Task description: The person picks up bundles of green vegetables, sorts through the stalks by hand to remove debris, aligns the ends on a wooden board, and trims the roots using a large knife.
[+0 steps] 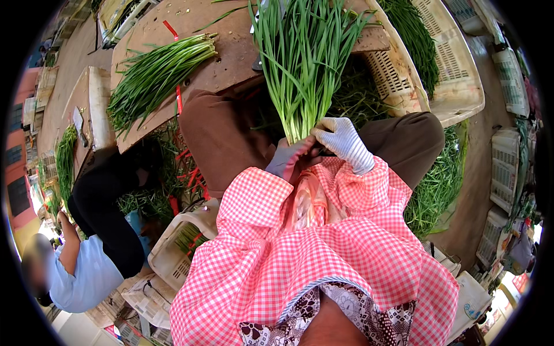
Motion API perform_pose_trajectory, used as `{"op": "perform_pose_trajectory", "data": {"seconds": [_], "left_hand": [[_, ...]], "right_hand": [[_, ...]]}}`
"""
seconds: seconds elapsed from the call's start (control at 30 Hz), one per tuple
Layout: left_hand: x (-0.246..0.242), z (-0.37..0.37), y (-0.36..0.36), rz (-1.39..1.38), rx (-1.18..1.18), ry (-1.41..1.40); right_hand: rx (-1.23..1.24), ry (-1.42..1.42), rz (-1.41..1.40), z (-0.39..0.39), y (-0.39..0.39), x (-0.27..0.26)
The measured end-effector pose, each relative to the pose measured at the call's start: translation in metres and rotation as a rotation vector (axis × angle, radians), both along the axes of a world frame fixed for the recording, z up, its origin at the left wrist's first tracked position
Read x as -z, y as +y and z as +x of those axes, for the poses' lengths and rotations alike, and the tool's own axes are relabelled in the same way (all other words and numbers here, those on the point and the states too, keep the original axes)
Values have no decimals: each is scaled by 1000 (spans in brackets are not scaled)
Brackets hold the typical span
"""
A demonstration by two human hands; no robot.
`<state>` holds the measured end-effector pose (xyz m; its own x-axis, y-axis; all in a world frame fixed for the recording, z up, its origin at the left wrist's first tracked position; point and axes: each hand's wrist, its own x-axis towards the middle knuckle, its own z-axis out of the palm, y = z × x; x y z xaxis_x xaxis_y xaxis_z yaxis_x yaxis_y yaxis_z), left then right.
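A large bunch of garlic chives (303,73) stands fanned out in front of me, its leaves pointing away and its pale stem ends toward my lap. My left hand (289,158), in a grey and pink glove, is wrapped around those stem ends. My right hand (339,138) wears a white striped glove. Its thumb and fingers are pinched together against the right side of the stems, beside the left hand's fingertips. Whether something small sits in that pinch is hidden. Behind the leaves, part of a knife (257,64) shows on the board.
A second chive bunch (166,78) lies on the wooden board (233,52), near red ties (178,99). Right stands a plastic crate (463,82) with more chives. Loose greens (437,186) fill a bag beside my knee. A co-worker (86,272) sits left, near a cleaver (79,123).
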<state>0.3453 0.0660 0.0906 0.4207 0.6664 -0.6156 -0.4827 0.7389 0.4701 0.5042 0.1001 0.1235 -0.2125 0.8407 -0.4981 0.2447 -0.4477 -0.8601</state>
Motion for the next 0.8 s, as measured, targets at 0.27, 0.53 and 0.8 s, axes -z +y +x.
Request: {"op": "perform_pose_trajectory", "data": {"seconds": [0.27, 0.53, 0.8], "left_hand": [[13, 24, 0, 21, -53, 239], [37, 38, -6, 216, -177, 269], [46, 42, -6, 247, -173, 284]], "right_hand": [[-268, -623, 446, -22, 31, -1], [-192, -562, 314, -19, 44, 16], [0, -415, 384, -12, 42, 34]]}}
